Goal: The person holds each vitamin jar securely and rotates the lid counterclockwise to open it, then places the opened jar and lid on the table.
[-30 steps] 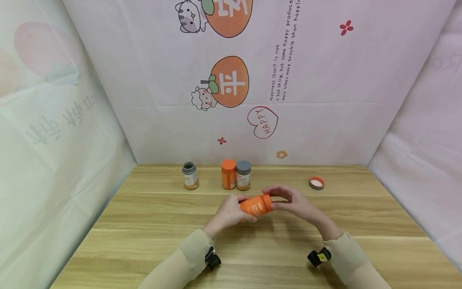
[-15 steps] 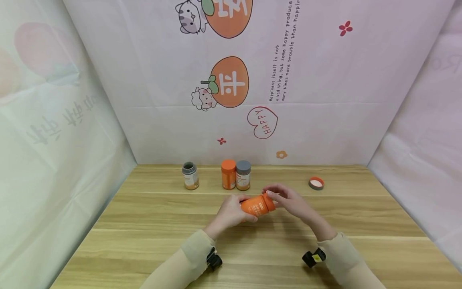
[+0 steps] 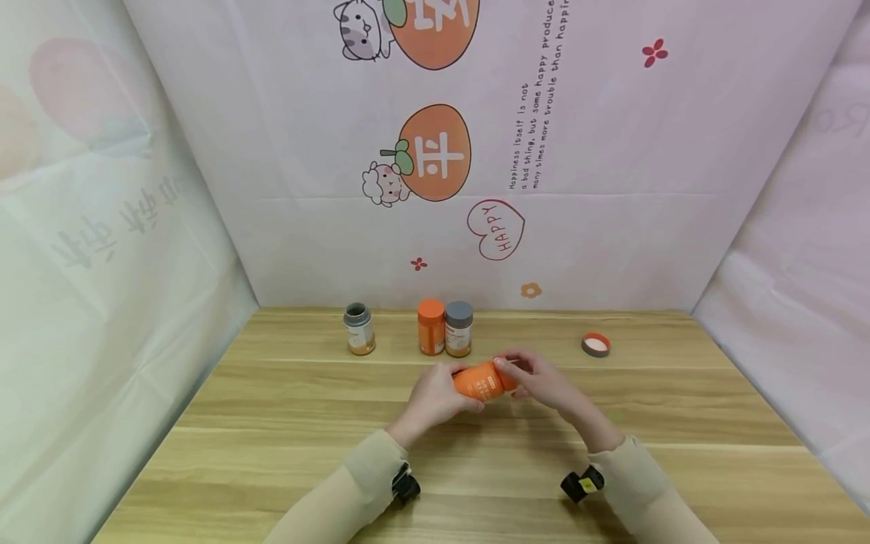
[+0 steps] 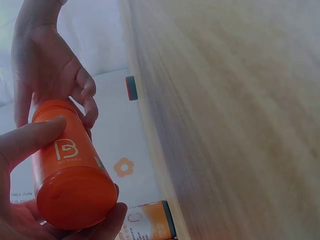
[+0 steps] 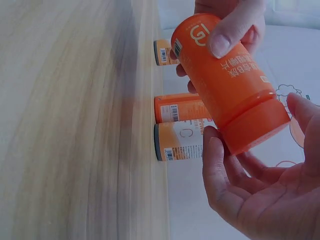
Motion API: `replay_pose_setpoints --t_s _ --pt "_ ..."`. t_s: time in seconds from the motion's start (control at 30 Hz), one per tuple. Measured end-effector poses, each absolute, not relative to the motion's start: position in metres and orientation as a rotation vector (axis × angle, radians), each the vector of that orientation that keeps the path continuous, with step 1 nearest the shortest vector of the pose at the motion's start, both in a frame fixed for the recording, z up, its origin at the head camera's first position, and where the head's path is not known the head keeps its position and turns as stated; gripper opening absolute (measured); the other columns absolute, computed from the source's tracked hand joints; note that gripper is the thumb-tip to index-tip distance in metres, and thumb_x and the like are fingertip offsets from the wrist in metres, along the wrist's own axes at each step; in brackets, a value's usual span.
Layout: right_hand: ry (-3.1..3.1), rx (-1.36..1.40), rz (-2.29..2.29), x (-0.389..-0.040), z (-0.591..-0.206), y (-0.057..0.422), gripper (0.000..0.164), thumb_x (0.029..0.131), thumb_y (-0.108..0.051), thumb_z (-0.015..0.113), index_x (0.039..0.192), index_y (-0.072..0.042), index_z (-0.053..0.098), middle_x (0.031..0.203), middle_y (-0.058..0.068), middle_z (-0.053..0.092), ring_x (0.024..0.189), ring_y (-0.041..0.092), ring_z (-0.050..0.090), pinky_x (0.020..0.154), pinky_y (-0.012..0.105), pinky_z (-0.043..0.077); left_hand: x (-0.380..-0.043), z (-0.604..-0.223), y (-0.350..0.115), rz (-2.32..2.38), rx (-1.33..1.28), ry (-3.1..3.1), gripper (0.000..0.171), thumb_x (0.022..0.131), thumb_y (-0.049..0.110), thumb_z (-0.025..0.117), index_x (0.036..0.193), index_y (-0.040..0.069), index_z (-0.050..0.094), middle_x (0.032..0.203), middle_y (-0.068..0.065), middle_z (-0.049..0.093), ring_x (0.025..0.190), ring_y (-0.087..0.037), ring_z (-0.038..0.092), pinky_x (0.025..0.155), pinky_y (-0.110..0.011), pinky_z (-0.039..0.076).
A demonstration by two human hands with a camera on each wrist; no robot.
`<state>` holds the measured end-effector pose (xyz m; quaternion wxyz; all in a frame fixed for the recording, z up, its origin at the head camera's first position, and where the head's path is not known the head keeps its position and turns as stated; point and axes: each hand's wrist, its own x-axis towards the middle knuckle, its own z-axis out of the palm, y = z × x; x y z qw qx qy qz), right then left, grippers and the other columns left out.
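While the left hand (image 3: 435,397) grips the body of the orange bottle (image 3: 481,379) with thumb and fingers (image 5: 222,42) curled round it, the right hand (image 3: 540,381) cups the capped end, its fingers (image 5: 215,170) bent loosely about the orange cap (image 5: 252,127). The bottle lies tilted above the middle of the worktop (image 3: 272,453), clear of its surface. The head view alone shows a loose orange-rimmed lid (image 3: 596,344) near the far right corner and a grey-capped jar (image 3: 358,329) standing apart at the far edge. The right wrist view resolves the labels of the orange-capped bottle (image 5: 180,106) and grey-capped bottle (image 5: 182,140), touching side by side. The left wrist view shows the held bottle's flat base (image 4: 75,197).
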<state>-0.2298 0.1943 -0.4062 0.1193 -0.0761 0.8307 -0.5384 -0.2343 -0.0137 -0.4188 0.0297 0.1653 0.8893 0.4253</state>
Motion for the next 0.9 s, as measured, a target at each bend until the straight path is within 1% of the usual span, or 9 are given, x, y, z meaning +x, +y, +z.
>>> replay_pose_setpoints --t_s 0.2,0.5,0.73,0.9 --pt "2.442 -0.223 -1.549 -0.2288 -0.4061 0.1907 0.056 0.094 -0.044 0.053 0.131 -0.002 0.047 0.119 0.019 0.057 0.100 0.023 0.060 0.081 0.046 0.053 -0.2343 -0.4187 -0.0129 1.295 0.502 2.789 0.058 0.060 0.023 0.087 0.113 0.013 0.067 0.094 0.001 0.067 0.075 -0.011 0.055 0.066 -0.027 0.044" --pt "2.436 -0.228 -1.562 -0.2272 -0.4060 0.1913 0.057 0.094 -0.043 0.054 0.134 -0.004 0.046 0.125 0.019 0.055 0.106 0.024 0.058 0.085 0.047 0.051 -0.2353 -0.4194 -0.0134 1.294 0.478 2.801 0.059 0.060 0.024 0.087 0.114 0.014 0.066 0.096 0.001 0.067 0.078 -0.012 0.056 0.069 -0.029 0.045" --pt "2.449 -0.221 -1.557 -0.2290 -0.4106 0.1933 0.057 0.092 -0.045 0.057 0.134 -0.008 0.048 0.124 0.016 0.055 0.105 0.024 0.057 0.086 0.046 0.051 -0.2353 -0.4192 -0.0152 1.313 0.485 2.784 0.060 0.060 0.024 0.087 0.115 0.013 0.066 0.098 0.000 0.067 0.079 -0.012 0.056 0.070 -0.029 0.045" --pt "2.438 -0.232 -1.557 -0.2277 -0.4077 0.1943 0.059 0.091 -0.043 0.059 0.136 -0.007 0.045 0.127 0.017 0.053 0.106 0.024 0.057 0.089 0.046 0.051 -0.2352 -0.4184 -0.0169 1.338 0.504 2.765 0.060 0.060 0.023 0.087 0.115 0.013 0.066 0.098 0.000 0.067 0.080 -0.012 0.057 0.071 -0.030 0.046"
